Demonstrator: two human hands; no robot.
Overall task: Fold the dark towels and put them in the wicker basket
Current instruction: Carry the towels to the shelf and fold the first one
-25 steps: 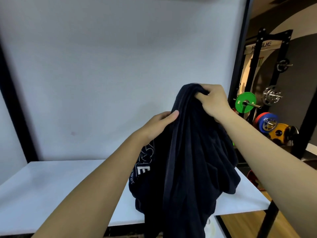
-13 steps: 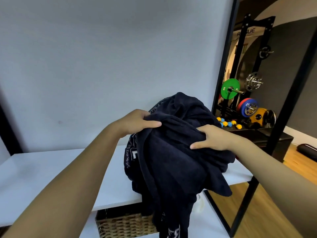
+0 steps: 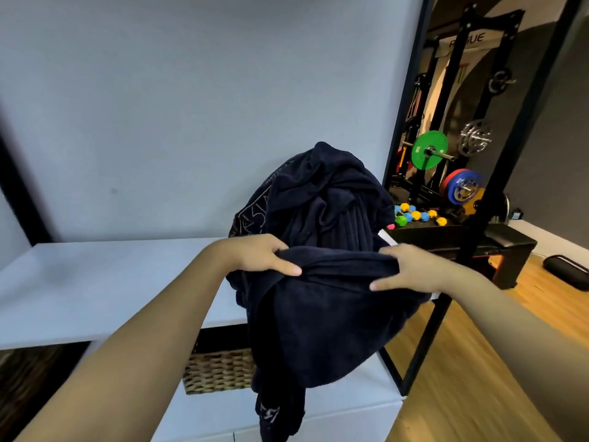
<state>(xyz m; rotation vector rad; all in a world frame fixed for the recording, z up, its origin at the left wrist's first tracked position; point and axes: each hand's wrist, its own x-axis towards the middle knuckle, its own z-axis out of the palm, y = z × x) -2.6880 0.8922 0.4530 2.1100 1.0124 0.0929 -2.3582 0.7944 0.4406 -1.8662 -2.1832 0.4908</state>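
Towel (image 3: 322,314) lowered since before; left hand (image 3: 258,255), right hand (image 3: 411,269) pinch top edge. Unfolded; next spread on table (image 3: 95,282).

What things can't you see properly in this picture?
- Head view: the wicker basket is partly hidden by the hanging dark towel; what it holds cannot be seen.
- The fingers of the left hand and right hand are partly tucked into the cloth.
- How many towels are in the pile cannot be counted.
- The white table is cut off at the left edge.
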